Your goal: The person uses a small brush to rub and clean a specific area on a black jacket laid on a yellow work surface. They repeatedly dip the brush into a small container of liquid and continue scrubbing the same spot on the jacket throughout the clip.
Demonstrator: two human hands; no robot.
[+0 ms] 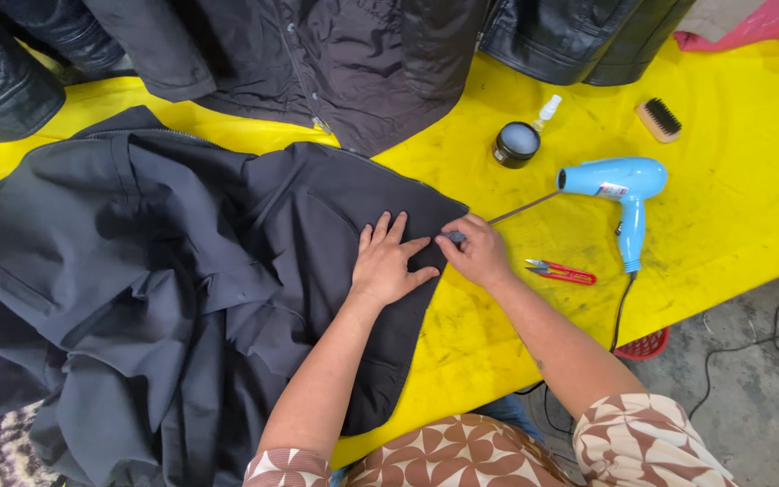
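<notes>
left hand (385, 261): lies flat, fingers spread, pressing on the dark jacket (182, 280) near its right edge; it grasps nothing.
right hand (475, 252): fingers pinched on a small grey piece at the jacket's edge, next to the end of a thin stick (525, 207) that runs up and right toward the hair dryer; whether it grips the stick itself cannot be told.
dark jacket: spread over the left half of the yellow table (732, 198), rumpled, its lower part hanging past the near table edge; its right edge runs diagonally beneath both hands.
hair dryer (619, 189): blue, lying on the table right of the hands, nozzle toward the stick, cord dropping off the near edge to the floor.
thread snips (561, 271): red handles, just beside the right wrist, between it and the dryer handle.
round tin (517, 142): dark, open, behind the hands, with a small white bottle (547, 112) touching or just beside it.
brush (658, 120): wooden, dark bristles, well apart at the far right.
far edge: other dark jackets (344, 54) overlap the table's back.
open room: bare yellow surface lies right of the dryer and between the tin and the snips.
</notes>
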